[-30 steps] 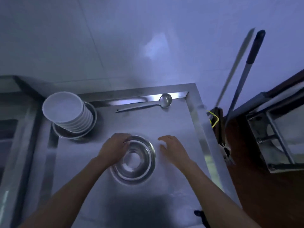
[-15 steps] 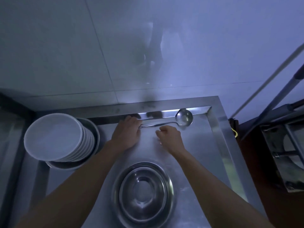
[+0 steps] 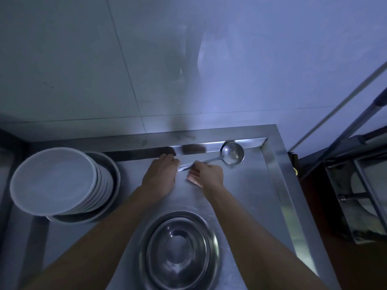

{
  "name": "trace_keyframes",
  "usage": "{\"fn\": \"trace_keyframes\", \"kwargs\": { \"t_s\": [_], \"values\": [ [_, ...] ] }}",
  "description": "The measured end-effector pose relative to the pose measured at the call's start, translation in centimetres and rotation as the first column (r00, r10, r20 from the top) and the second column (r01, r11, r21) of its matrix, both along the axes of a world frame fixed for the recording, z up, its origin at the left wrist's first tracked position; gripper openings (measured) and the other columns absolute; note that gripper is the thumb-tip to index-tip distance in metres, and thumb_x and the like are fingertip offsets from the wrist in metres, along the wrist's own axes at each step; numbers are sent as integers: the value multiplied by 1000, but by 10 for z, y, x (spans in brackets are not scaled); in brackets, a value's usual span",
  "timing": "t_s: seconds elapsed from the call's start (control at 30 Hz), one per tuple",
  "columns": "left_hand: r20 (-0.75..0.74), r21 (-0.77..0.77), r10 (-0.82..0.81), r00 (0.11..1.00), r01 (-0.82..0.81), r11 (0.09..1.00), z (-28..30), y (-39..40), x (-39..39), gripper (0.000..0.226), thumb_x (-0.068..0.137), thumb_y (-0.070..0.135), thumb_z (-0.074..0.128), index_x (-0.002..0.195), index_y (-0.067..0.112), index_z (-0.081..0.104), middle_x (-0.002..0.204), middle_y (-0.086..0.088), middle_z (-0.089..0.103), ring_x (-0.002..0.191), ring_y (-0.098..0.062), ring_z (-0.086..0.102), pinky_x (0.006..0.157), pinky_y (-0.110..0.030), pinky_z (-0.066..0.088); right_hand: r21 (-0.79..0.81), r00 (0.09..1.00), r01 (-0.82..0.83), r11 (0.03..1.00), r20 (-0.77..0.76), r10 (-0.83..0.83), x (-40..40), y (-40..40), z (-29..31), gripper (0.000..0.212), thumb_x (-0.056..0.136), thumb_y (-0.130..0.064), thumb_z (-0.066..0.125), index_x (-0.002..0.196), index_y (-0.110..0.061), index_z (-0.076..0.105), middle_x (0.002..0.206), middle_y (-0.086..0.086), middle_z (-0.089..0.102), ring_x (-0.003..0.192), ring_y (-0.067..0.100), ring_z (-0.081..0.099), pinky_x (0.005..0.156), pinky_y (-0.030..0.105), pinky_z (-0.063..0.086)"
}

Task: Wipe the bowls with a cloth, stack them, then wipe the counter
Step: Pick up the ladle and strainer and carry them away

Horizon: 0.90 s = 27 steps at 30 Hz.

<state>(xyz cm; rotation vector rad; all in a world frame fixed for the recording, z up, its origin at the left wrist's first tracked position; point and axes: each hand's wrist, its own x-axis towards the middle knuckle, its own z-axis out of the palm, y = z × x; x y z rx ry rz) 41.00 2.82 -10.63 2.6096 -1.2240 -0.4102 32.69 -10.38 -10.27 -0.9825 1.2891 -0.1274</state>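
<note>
Both hands meet at the ladle [image 3: 225, 156] handle — right hand [image 3: 206, 174] pinching it, left hand [image 3: 161, 174] flat, grip released — likely clearing the tabletop [image 3: 251, 191] for wiping.

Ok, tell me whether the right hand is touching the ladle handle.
Touching: the head view shows the right hand with fingertips on the ladle handle.

Your left hand [image 3: 160, 174] lies flat on the stainless steel counter [image 3: 251, 197] and your right hand [image 3: 206, 174] pinches the handle of the long steel ladle [image 3: 231, 152] by the back rim. Nested shiny steel bowls [image 3: 178, 250] sit nearest you. A stack of white round bowls [image 3: 56, 181] stands far left.
</note>
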Motion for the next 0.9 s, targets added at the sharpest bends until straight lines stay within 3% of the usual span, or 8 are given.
{"fn": "trace_keyframes", "kwargs": {
  "t_s": [0.17,0.33,0.43,0.57,0.7,0.8,0.9],
  "values": [
    [-146,-62,103,984,-113,992,6,11,-35,34,98,10,57,132,13,58,129,-6,54,115,-23,54,97,-32,46,62,996,87,994,22,-88,-10,13,2,19,93,-10,69,80,3,68,67,14,65,58,21,63,54,29,57],
    [-309,-129,212,927,-261,957,21,28,-81,28,104,14,50,130,12,60,124,-5,57,107,-22,58,95,-30,47,9,1000,-21,1000,23,21,-41,27,8,17,94,-19,68,82,-8,72,82,12,72,83,27,68,84,43,58],
    [-454,-189,294,841,-413,891,32,40,-120,22,102,11,53,119,15,65,107,0,59,92,-17,57,87,-33,49,-57,995,-68,996,62,72,-69,37,29,19,97,-13,63,84,-4,73,86,13,76,82,26,72,81,40,61],
    [-620,-191,400,675,-624,758,60,42,-183,19,98,10,59,99,28,64,88,14,62,80,-4,57,68,-12,39,-203,977,-189,961,59,205,-112,48,61,17,95,-15,65,84,-5,72,82,9,76,80,27,73,79,44,61],
    [-656,-128,480,582,-713,689,80,41,-237,12,95,16,60,86,24,62,77,7,64,74,-13,60,63,-23,41,-333,935,-335,882,0,355,-149,56,91,15,96,-19,64,85,-9,68,79,2,75,76,20,73,80,45,60],
    [-628,-157,470,620,-693,704,99,41,-264,24,95,16,60,74,27,55,69,8,61,66,-7,56,58,-22,36,-373,901,-410,832,-28,432,-173,58,112,14,98,-17,60,88,-7,64,78,4,74,73,20,72,79,46,60],
    [-654,-159,409,637,-644,748,117,43,-288,25,98,18,57,78,33,58,70,8,65,62,-6,60,57,-21,41,-356,892,-422,834,3,452,-196,58,132,16,100,-12,55,90,0,61,72,10,70,63,18,69,75,50,60]
  ]
}}
